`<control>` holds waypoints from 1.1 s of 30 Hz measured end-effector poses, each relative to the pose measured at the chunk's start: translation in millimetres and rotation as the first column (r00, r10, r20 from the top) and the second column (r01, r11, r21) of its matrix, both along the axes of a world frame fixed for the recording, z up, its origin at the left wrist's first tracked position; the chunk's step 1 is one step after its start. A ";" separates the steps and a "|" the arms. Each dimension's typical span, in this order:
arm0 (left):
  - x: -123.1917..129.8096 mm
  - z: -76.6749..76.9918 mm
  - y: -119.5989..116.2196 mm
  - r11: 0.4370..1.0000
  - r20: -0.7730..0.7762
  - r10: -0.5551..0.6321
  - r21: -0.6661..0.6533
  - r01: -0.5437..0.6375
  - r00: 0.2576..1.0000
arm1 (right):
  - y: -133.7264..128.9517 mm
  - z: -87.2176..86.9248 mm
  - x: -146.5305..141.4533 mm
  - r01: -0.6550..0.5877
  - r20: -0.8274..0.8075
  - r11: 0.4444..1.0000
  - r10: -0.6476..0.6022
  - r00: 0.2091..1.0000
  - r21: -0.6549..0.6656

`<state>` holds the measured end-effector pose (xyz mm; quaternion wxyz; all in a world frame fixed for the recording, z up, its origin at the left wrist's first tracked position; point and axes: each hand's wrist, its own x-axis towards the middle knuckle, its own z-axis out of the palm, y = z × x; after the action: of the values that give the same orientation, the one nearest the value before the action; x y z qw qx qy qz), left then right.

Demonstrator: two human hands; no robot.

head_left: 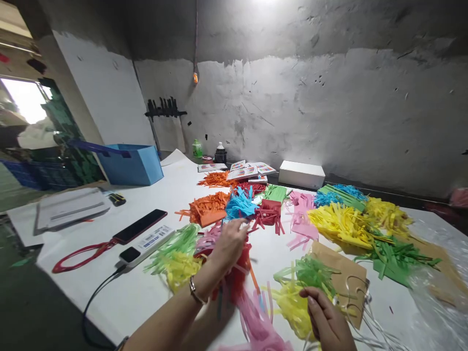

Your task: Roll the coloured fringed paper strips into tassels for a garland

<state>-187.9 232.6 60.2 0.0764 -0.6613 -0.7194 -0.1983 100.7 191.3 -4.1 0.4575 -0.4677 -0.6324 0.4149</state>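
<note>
My left hand (230, 243) reaches over the middle of the table, palm down, fingers extended by the lower edge of a blue fringed paper tassel (241, 204). I cannot tell whether it touches the tassel. Under that wrist lie red fringe (237, 282) and a pink tassel (256, 321). At the lower right my right hand (325, 317) is closed, thumb against fingers, beside a yellow tassel (292, 307); what it pinches is too small to make out. White string (373, 321) curls right of it. A dark red tassel (268, 212) and an orange one (210, 207) lie just beyond my left hand.
Yellow fringe bundles (340, 224) and green ones (395, 263) cover the right side, near brown paper (343, 268) and clear plastic (438, 297). A white box (302, 174) stands by the wall. Leftward are a phone (141, 226), a power strip (148, 246) and a blue bin (131, 165).
</note>
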 end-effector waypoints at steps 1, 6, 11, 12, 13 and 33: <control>3.3 -2.7 2.6 0.999 -0.009 -0.034 -0.038 0.034 0.999 | -0.7 -0.5 -1.1 -0.015 0.028 1.000 0.015 1.000 -0.003; -1.2 -16.0 19.6 0.972 -0.026 -0.068 -0.227 0.061 0.997 | -4.4 -0.4 -6.5 -0.088 0.123 0.996 0.086 0.989 0.009; -13.7 -23.7 14.3 0.904 -0.031 -0.295 -0.331 0.269 0.955 | -9.9 3.0 -9.8 -0.106 0.170 0.989 0.087 0.982 0.105; -12.9 -25.2 12.4 0.902 -0.037 -0.310 -0.327 0.282 0.950 | -11.4 3.4 -10.7 -0.113 0.169 0.987 0.093 0.981 0.111; -11.2 -26.0 11.1 0.905 -0.043 -0.314 -0.316 0.286 0.948 | -12.7 3.7 -11.8 -0.122 0.163 0.986 0.102 0.981 0.115; 112.5 -11.1 -76.1 0.841 0.983 0.070 0.033 0.541 -0.169 | -42.3 43.3 -12.9 -0.122 -0.256 0.973 0.070 0.964 -0.194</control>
<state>-75.4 156.5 49.1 -0.6602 -0.4115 -0.4093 -0.4767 87.8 149.0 39.2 0.4604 -0.4261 -0.5458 0.5555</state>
